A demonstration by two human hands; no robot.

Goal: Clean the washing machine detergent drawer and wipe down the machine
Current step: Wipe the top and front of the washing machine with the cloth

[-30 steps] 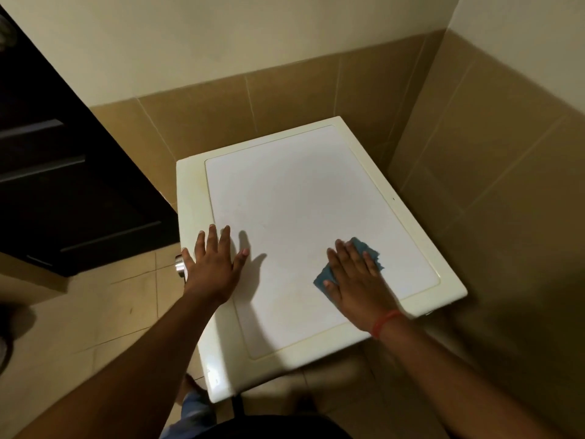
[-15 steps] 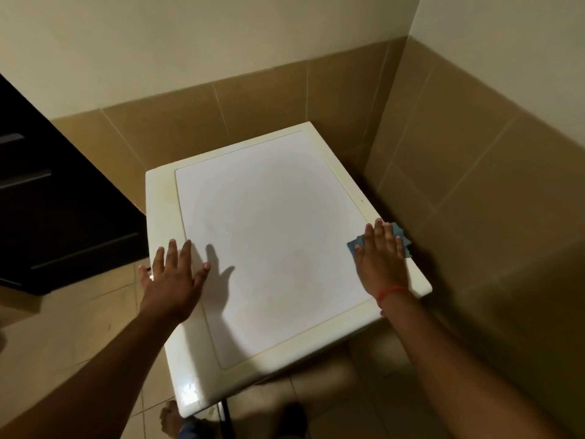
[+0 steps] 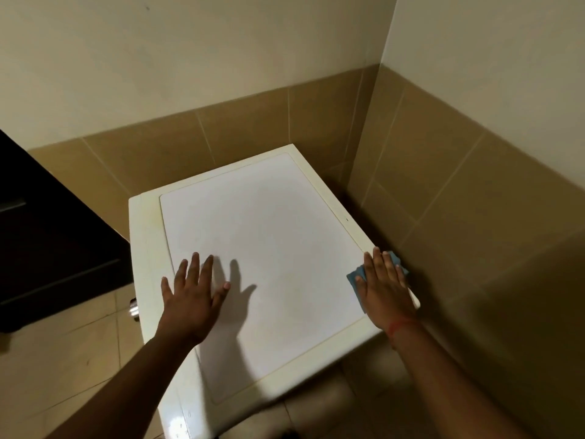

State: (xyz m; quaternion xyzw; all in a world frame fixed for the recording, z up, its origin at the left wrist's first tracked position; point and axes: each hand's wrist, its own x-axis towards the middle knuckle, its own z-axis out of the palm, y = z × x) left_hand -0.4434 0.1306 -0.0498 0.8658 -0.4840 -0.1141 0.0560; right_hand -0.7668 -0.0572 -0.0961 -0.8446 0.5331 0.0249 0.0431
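Observation:
I look down on the white top of the washing machine, a flat panel with a cream rim. My left hand lies flat on the panel near its left side, fingers spread and straight. My right hand presses a blue cloth flat against the right rim, fingers straight; most of the cloth is hidden under the palm. A red thread circles that wrist. The detergent drawer is out of sight.
Tan tiled walls close in behind and to the right of the machine, forming a corner. A dark cabinet stands at the left. A small metal knob juts from the machine's left side. Beige floor tiles lie below.
My right hand has slid the cloth from the middle of the panel out to the right rim. My left hand has stayed flat on the left part of the top.

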